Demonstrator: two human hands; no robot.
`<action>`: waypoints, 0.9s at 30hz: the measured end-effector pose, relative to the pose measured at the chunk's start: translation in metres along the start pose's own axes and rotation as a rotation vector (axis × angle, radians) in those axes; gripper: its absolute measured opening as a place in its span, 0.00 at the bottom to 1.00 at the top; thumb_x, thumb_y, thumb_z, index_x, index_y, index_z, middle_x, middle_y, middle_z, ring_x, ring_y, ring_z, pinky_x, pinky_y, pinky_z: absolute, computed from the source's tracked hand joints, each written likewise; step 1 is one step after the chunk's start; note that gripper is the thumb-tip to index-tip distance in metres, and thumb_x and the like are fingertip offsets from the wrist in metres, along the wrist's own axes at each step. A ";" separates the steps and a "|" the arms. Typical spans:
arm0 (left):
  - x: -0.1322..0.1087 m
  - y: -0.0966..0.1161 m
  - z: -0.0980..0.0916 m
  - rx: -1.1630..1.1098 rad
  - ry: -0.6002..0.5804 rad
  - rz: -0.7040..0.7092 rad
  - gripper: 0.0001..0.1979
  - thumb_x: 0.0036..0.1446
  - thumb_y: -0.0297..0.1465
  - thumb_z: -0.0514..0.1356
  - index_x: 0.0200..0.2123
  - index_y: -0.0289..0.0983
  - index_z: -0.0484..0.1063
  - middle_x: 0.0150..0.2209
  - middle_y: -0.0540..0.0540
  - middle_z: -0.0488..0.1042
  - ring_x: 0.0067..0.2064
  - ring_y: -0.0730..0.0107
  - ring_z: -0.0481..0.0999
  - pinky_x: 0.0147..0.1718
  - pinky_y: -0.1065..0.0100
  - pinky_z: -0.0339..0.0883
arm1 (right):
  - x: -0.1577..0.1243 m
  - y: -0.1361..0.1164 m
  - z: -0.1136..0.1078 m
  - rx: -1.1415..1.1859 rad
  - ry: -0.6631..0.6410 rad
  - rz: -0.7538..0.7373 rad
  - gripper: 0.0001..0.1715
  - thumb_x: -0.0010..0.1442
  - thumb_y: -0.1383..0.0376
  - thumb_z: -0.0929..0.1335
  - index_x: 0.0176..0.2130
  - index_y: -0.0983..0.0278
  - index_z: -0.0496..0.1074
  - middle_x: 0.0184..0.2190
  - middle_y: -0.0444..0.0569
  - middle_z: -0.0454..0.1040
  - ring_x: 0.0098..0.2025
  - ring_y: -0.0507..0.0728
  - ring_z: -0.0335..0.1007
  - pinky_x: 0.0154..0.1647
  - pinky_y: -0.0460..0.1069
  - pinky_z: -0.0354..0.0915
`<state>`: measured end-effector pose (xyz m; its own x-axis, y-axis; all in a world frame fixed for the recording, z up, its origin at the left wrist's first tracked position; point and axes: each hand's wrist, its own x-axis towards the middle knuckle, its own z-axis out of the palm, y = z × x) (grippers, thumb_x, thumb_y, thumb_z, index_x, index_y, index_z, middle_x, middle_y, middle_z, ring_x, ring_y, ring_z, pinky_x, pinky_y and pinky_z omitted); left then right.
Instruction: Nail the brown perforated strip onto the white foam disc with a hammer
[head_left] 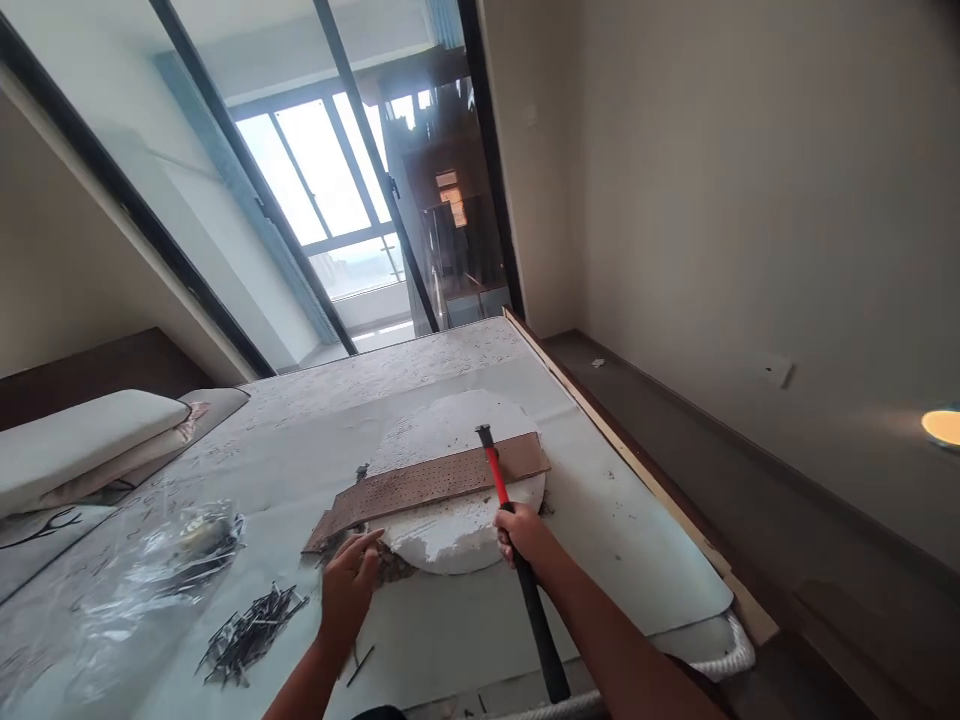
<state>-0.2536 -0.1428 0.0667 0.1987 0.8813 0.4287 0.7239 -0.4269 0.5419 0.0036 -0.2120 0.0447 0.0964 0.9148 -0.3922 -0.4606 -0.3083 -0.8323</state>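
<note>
My right hand (523, 538) is wrapped round the middle of a hammer (537, 625) with a black and red handle. Its small dark head (484, 436) is over a brown perforated strip (435, 482) dotted with many small holes. That strip lies across a round white slab (457, 535) with rough, flaky edges. By the strip's near left end is my left hand (349, 582), its index finger stretched out and the thumb apart; no object shows between them. A pile of nails (251, 630) lies left of this hand, and a loose nail (361, 666) lies below it.
A clear plastic bag (161, 575) with nails in it is on the left of the pale covered surface (420, 640). Cushions (90, 440) lie farther left. A wooden edge (622, 430) and white rope (724, 660) border the right side, near a wall (735, 200).
</note>
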 end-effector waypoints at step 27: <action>-0.091 -0.125 -0.012 0.489 -0.497 -0.410 0.12 0.51 0.35 0.56 0.29 0.36 0.77 0.33 0.43 0.78 0.36 0.67 0.74 0.31 0.72 0.57 | -0.002 0.022 -0.004 0.041 0.021 0.035 0.08 0.51 0.70 0.61 0.25 0.62 0.54 0.14 0.35 0.53 0.12 0.44 0.49 0.13 0.42 0.48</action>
<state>-0.3706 -0.1720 -0.0316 0.0417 0.9847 -0.1694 0.9871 -0.0144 0.1593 -0.0032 -0.2214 0.0253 0.0980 0.8979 -0.4291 -0.4995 -0.3285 -0.8016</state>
